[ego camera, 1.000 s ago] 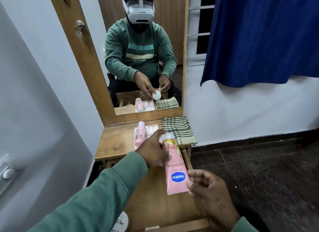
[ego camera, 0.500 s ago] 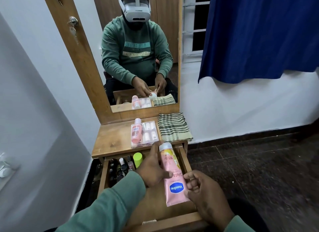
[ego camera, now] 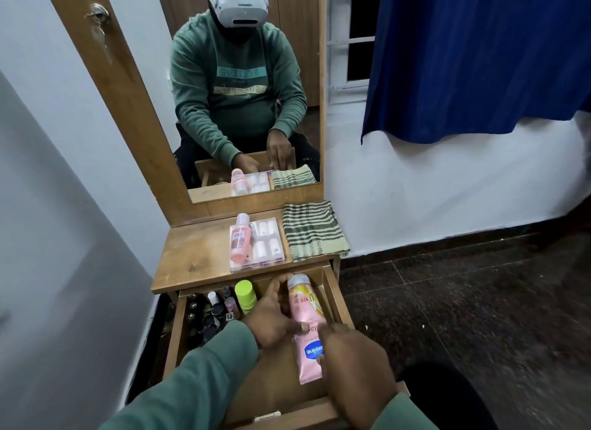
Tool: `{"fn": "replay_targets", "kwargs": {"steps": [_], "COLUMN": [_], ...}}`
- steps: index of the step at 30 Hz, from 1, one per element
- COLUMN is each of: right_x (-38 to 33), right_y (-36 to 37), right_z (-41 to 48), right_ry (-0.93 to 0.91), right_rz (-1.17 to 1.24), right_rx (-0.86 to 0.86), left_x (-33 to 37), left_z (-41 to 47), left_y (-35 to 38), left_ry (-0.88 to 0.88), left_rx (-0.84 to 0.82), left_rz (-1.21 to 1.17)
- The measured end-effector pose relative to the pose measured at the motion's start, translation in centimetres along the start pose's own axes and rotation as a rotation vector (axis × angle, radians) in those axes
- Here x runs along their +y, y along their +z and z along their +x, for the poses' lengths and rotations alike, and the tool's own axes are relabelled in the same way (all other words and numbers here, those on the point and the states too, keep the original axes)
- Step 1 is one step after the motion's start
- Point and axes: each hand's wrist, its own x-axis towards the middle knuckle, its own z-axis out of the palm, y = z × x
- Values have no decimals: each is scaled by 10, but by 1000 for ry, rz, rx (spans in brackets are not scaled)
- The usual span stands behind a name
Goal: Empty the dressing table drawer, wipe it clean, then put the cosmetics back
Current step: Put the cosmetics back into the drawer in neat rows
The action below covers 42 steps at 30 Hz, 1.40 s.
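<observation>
Fingers (ego camera: 275, 293) of the left hand (ego camera: 271, 322) and right hand (ego camera: 355, 365) grip the pink Vaseline tube (ego camera: 305, 311), marked 10X, inside the drawer (ego camera: 336, 298).

Your room light is dim and flat: the floor (ego camera: 479, 317) goes nearly black, and the left end of the drawer (ego camera: 335, 301) sits in deep shadow. Your wide lens bows the wall (ego camera: 447, 189) toward the right edge. The print on the pink tube (ego camera: 307, 317) looks slightly soft.
</observation>
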Motion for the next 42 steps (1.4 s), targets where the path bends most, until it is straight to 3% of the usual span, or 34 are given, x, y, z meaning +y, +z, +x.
{"fn": "replay_targets", "kwargs": {"steps": [17, 25, 32, 42], "right_x": [-1, -2, -2, -3], "right_y": [3, 3, 3, 3], "right_z": [8, 7, 7, 13], "right_ry": [-86, -84, -81, -40], "right_rz": [-207, -236, -259, -264], "right_rx": [-17, -28, -58, -153], "left_x": [-20, -18, -23, -7], "left_z": [19, 15, 12, -10], "left_y": [15, 19, 24, 25], "left_ry": [124, 102, 76, 74], "left_rx": [1, 20, 132, 124], "left_rz": [193, 303, 413, 598]}}
